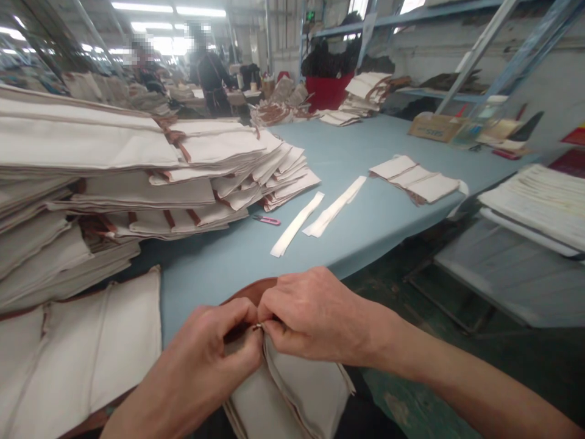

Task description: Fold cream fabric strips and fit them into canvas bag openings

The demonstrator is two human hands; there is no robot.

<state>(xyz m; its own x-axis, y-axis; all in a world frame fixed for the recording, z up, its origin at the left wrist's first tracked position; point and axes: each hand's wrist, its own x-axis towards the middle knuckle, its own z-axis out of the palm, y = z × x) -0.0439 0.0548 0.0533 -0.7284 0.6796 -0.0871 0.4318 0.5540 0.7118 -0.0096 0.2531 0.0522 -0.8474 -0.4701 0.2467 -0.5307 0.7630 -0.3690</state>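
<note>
My left hand and my right hand meet at the top edge of a cream fabric piece, both with fingers pinched together. The piece has brown edging and hangs over my lap at the table's front edge. A small light bit shows between the fingertips, too small to name. Behind my hands curves a brown strap, partly hidden by them. A pair of thread snips with a pink handle lies beyond, beside two white strips.
Tall stacks of cream fabric pieces fill the left of the blue table. A smaller folded piece lies at the right. Farther back are a red bin and a cardboard box. Two people stand in the background.
</note>
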